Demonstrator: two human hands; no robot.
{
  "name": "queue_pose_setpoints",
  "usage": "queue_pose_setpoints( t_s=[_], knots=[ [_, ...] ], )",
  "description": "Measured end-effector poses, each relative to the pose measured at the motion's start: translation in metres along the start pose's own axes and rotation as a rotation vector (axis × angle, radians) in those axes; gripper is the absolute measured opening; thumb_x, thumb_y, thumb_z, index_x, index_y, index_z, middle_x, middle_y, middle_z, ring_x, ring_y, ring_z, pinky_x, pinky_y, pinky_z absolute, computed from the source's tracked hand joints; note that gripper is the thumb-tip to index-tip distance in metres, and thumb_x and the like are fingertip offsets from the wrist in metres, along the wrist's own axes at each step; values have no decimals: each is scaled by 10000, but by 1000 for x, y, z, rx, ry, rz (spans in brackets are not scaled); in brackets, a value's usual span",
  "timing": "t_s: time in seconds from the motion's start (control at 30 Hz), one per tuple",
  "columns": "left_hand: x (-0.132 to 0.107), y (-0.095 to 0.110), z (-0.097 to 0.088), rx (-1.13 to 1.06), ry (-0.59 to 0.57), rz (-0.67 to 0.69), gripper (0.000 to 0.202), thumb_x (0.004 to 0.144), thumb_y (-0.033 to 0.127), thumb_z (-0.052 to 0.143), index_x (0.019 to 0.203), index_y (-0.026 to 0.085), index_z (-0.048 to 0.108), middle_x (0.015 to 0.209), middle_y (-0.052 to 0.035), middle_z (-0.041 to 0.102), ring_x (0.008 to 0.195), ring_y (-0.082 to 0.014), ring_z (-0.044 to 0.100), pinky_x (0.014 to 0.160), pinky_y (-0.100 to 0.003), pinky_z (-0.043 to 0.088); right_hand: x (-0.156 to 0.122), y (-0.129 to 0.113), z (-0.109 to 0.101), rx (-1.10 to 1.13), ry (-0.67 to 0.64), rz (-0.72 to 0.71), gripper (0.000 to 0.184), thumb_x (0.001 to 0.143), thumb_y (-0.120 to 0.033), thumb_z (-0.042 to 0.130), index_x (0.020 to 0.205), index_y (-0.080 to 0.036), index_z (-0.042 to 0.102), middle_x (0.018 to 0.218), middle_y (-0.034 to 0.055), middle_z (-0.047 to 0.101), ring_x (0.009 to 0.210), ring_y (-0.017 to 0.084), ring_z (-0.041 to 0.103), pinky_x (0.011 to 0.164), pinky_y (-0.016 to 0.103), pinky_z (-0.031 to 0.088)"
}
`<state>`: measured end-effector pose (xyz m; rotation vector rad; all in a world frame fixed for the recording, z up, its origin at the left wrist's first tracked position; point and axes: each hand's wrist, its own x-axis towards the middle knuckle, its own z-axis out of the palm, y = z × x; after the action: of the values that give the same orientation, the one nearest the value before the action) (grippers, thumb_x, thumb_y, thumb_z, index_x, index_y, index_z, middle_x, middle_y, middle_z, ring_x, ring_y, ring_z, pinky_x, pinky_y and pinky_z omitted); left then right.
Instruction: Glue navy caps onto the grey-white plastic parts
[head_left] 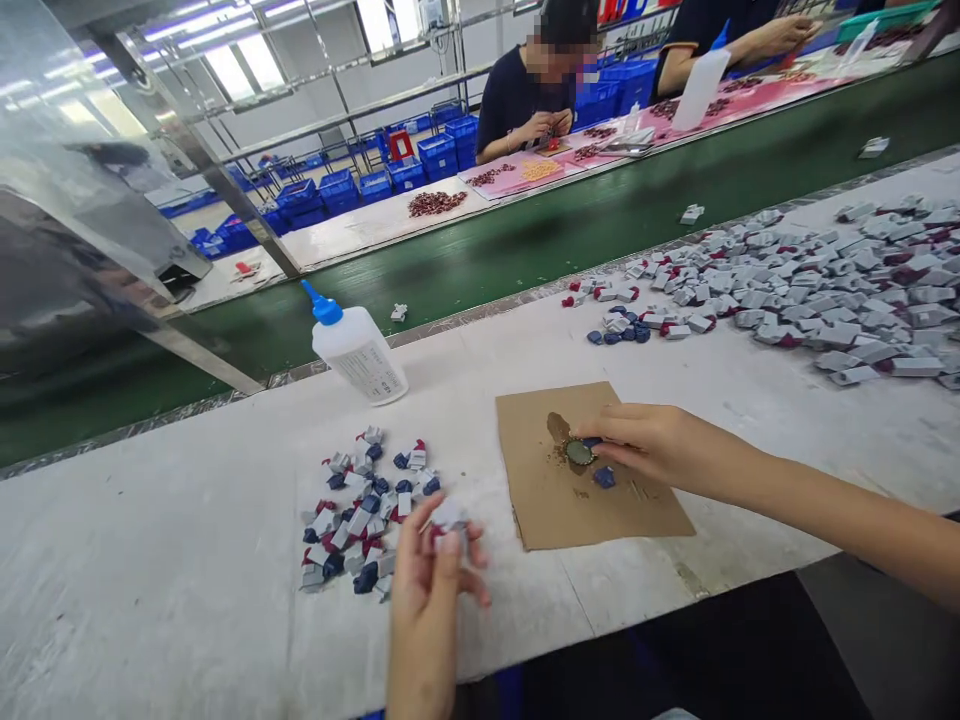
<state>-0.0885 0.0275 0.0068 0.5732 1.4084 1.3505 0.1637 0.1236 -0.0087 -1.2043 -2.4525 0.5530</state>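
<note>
My left hand [431, 575] holds a small grey-and-red plastic part [448, 518] between thumb and fingers, slightly smeared by motion. Just left of it lies a loose pile of grey, red and dark blue plastic parts [360, 530]. On a brown cardboard sheet [532, 500], my right hand [656, 445] pinches a small dark blue part [591, 442], partly hidden by the fingers. Those fingers are at the edge of a round bottle cap [579, 454], which has a wet stain [558, 427] beside it. Another blue part [604, 477] rests on the cardboard below the fingertips.
A white bottle with a blue nozzle [364, 355] stands behind the left pile. A large heap of grey-and-red parts [817, 290] covers the right side. Beyond runs a green conveyor belt [495, 265]; a co-worker [517, 110] sits across it. A metal post [232, 200] rises at left.
</note>
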Motion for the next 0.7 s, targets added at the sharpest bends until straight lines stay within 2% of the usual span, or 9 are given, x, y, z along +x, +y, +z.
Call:
queue_pose_setpoints(
  t_s=[0.07,0.17,0.2,0.27,0.37,0.43,0.57,0.63,0.7],
  knots=[
    [-6,-7,17,-79,-49,0,297,694,326,689,930,183,579,820,-58,676,674,-129,608,491,-186,493,-4,3,6,-41,24,-62,283,886,-247,366,1010,-214,618,931,85,656,786,223,630,634,343,502],
    [-9,-12,30,-140,-102,0,255,656,328,724,846,186,628,994,-64,663,874,-165,618,660,-236,534,-5,5,12,-35,44,-111,288,896,-230,362,1010,-208,626,1006,90,638,857,216,621,686,334,502],
    [-9,-13,31,-140,-90,21,256,640,323,737,839,193,644,987,-50,659,871,-151,609,659,-218,527,-4,5,14,-28,39,-121,288,894,-220,362,1003,-206,628,1019,90,631,869,213,617,693,331,502],
    [-9,-14,33,-142,-42,59,260,614,304,758,835,206,664,870,-17,658,747,-100,585,544,-147,482,-3,3,15,-18,52,-138,287,885,-203,360,971,-208,634,1035,90,617,883,211,611,702,326,501],
    [-11,-14,36,-197,-7,20,366,567,261,787,912,217,676,751,3,655,621,-74,562,420,-112,408,0,1,17,-12,99,-123,281,876,-198,360,970,-217,624,1023,89,611,874,205,608,697,317,496],
    [-13,-15,38,-236,-7,-26,391,529,250,806,901,201,696,747,-11,677,619,-80,589,464,-127,449,1,3,19,-14,108,-98,276,871,-203,364,978,-212,619,979,88,623,844,202,610,675,315,498],
    [-13,-18,39,-271,18,-81,329,465,269,835,764,186,725,653,-12,689,538,-71,602,504,-139,471,6,5,21,-17,38,-51,281,851,-208,368,905,-193,643,907,93,644,783,213,618,645,339,506],
    [-11,-21,38,-274,42,-80,335,441,280,844,742,194,726,652,-11,695,549,-80,621,497,-131,464,7,-6,14,61,55,-16,271,849,-232,387,878,-197,654,906,90,650,772,217,623,631,347,513],
    [-10,-23,37,-261,38,-62,323,425,272,851,715,204,726,656,-9,699,581,-91,639,503,-126,464,6,-26,3,218,132,45,211,835,-279,463,853,-213,663,895,74,661,785,213,630,631,330,528]
  ],
)
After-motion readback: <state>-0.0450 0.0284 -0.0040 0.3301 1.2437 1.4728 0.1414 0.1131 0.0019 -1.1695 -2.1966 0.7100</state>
